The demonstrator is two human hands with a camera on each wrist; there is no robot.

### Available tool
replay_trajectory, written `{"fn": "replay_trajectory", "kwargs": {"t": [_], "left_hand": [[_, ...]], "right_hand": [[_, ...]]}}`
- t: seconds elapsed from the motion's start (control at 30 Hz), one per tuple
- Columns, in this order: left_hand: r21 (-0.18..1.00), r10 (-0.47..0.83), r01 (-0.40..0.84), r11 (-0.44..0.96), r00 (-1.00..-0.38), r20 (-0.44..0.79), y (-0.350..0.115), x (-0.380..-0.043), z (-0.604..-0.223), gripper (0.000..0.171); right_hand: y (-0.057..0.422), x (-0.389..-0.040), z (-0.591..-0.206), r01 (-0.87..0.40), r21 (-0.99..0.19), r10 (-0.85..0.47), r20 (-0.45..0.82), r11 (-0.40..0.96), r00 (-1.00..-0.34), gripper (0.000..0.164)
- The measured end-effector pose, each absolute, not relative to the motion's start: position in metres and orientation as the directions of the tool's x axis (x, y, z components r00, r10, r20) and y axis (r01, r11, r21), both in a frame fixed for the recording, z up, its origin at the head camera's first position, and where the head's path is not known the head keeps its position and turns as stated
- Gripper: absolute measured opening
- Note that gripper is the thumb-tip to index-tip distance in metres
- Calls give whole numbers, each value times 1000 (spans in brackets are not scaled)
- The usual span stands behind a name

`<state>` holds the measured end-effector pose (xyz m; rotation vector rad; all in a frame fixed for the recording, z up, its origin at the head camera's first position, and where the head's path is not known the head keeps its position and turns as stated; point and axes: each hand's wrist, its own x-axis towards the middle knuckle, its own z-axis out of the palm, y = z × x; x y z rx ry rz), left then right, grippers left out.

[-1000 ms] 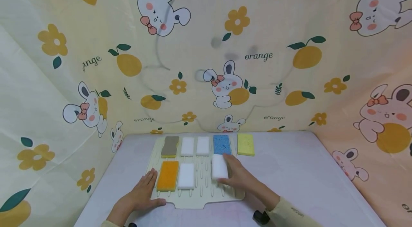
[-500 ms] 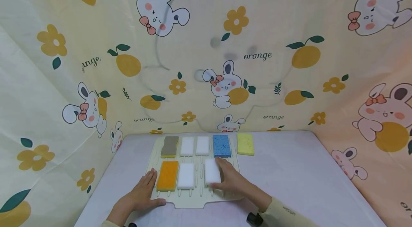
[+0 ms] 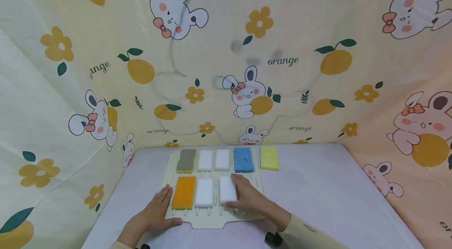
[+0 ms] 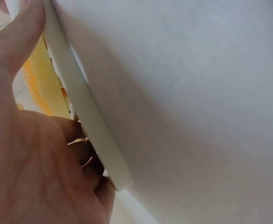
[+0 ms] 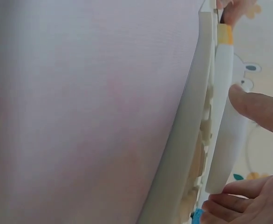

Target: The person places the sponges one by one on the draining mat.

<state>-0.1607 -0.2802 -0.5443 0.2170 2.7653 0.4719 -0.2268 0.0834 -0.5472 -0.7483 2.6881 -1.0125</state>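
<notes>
My right hand (image 3: pixel 248 196) grips a white sponge (image 3: pixel 227 190) between thumb and fingers, over the front row of a cream ridged board (image 3: pixel 207 222). In the right wrist view the held white sponge (image 5: pixel 226 147) is slightly tilted, its near end close to the board's surface. My left hand (image 3: pixel 153 214) rests at the board's front left corner, fingers along the side and thumb at the front edge. The left wrist view shows that hand touching the board's rim (image 4: pixel 85 100). Beside it lie an orange sponge (image 3: pixel 184 193) and another white sponge (image 3: pixel 204 193).
Along the board's back row are a grey-and-yellow sponge (image 3: pixel 186 160), two white sponges (image 3: pixel 214 160) and a blue sponge (image 3: pixel 243 160). A yellow sponge (image 3: pixel 269 158) lies on the white tabletop (image 3: pixel 318 186) right of the board. A printed curtain (image 3: pixel 212 44) encloses the table.
My right hand has carried the white sponge leftward and slightly toward me, away from the blue sponge to beside the front white one. The left hand has stayed put.
</notes>
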Motion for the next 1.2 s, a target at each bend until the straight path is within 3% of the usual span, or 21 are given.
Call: {"fn": "replay_trajectory", "kwargs": {"t": [1.2], "left_hand": [[343, 186, 79, 936, -938, -291, -281, -160, -546, 130]], "right_hand": [[69, -229, -550, -379, -587, -496, -43, 715, -867, 120]]}}
